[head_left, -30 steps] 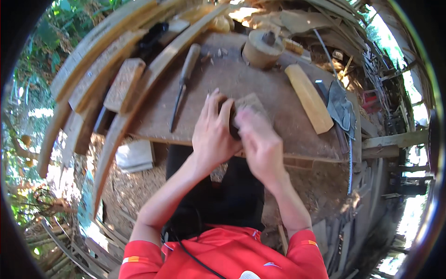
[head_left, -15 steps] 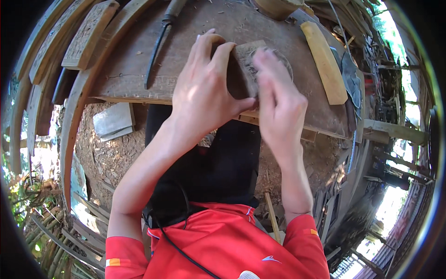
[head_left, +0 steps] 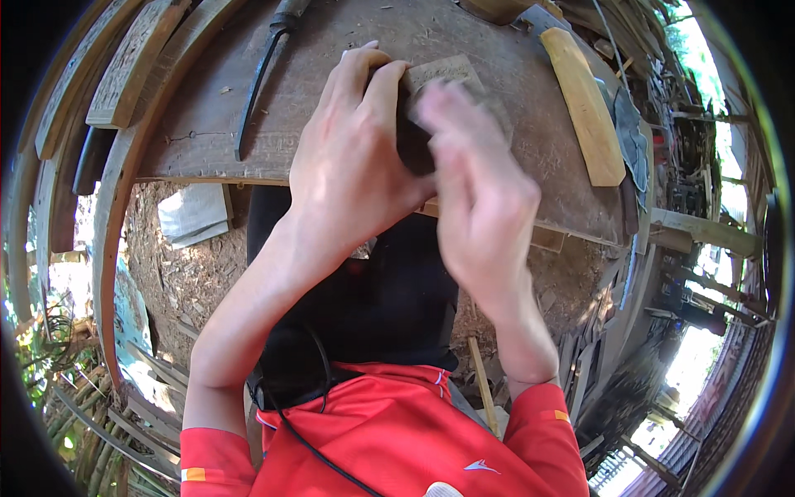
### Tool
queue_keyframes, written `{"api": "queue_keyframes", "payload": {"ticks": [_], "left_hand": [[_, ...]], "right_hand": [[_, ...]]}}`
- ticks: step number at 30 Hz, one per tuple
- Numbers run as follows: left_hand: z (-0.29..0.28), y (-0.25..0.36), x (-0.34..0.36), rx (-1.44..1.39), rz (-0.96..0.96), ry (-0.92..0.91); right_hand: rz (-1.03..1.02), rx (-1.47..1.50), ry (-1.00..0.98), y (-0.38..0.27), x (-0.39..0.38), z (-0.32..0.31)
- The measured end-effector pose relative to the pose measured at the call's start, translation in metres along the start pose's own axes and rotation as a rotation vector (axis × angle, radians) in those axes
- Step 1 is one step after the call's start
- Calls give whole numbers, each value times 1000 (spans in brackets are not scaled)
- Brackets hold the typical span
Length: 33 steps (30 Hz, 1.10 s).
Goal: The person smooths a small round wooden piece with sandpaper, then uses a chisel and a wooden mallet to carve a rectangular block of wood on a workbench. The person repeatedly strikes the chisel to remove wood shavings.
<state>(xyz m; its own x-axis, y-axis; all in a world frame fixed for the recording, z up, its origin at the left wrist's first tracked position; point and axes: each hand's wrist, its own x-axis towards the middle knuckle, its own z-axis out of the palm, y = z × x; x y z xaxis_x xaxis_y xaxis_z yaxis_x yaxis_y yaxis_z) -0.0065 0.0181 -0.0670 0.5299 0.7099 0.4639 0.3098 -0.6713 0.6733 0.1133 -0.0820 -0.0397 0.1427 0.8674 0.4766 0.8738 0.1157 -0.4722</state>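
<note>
Near the bench's front edge, my left hand is wrapped round a brownish wooden block, its fingertips over the far side and thumb along the near side. My right hand lies over the block's right part, its fingers smeared by motion, so their grip is unclear; they hide much of the block. A file-like tool with a dark blade lies on the worn wooden bench left of my hands. A yellowish wood piece lies to the right.
Several long curved boards line the bench's left side. Grey cloth hangs at the right edge by a thin metal rod. A pale flat sheet lies below the bench's front, and scrap wood is piled lower right.
The view has tipped down, so the bench sits higher in the picture. My left hand stays round the block; my blurred right hand has shifted over its top, slightly leftward since half a second ago.
</note>
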Motion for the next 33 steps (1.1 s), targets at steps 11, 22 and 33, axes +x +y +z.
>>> {"api": "queue_keyframes", "payload": {"ticks": [11, 22, 33], "left_hand": [[5, -12, -6, 78, 108, 14], [3, 1, -1, 40, 4, 20], [1, -3, -4, 80, 74, 22]], "right_hand": [[-12, -147, 37, -13, 4, 11], [108, -39, 64, 15, 16, 0], [-84, -82, 15, -5, 3, 5]]}}
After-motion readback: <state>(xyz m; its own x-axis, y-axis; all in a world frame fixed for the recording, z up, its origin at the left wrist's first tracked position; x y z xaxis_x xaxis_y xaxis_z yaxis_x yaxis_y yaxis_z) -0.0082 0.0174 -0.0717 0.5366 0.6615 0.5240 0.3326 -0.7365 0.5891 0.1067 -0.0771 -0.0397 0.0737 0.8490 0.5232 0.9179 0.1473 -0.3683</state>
